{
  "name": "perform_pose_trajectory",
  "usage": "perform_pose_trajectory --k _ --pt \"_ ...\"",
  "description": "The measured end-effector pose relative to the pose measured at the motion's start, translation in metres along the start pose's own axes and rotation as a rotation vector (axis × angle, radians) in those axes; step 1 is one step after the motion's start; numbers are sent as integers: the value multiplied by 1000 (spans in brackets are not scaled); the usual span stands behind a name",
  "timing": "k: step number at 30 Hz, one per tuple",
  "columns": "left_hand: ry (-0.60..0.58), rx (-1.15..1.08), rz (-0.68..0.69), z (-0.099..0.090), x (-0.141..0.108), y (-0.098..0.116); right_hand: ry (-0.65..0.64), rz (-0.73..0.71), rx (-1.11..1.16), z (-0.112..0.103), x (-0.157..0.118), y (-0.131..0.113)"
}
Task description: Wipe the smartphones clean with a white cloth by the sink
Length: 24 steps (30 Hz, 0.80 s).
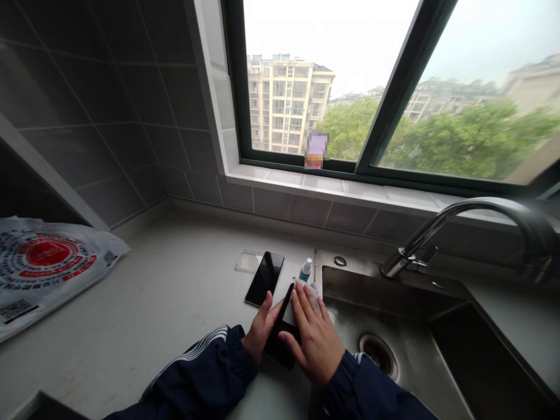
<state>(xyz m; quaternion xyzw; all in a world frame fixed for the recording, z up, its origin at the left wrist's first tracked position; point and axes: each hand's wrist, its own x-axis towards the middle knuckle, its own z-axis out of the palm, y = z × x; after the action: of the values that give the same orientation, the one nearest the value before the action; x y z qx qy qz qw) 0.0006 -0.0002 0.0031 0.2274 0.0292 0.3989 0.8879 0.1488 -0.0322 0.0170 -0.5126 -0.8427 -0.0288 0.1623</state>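
The left hand [261, 326] is gripping one smartphone [280, 351]; the open right hand [315, 333] is pressing one white cloth [289, 312] onto it; a second smartphone [264, 279] is lying nearby.

Just left of the brushed steel sink [385, 309], the left hand [261, 328] holds a slim black smartphone [280, 347] tilted on edge, while the right hand [313, 333] lays spread fingers [306, 306] on a white cloth [289, 312] against it. Farther left of the sink, on the pale stone table [144, 309], lie a second black smartphone [265, 279] and a clear square sheet [249, 261] — a small blue-capped bottle [305, 270] stands nearer.
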Motion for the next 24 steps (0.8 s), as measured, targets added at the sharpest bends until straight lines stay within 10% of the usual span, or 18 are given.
perform_pose_trajectory --k 17,24 --pt "128 52 -34 -15 -3 -6 -50 -85 43 2 -5 -13" --pt "187 -152 -180 8 -6 6 -143 -185 82 1 -15 -36"
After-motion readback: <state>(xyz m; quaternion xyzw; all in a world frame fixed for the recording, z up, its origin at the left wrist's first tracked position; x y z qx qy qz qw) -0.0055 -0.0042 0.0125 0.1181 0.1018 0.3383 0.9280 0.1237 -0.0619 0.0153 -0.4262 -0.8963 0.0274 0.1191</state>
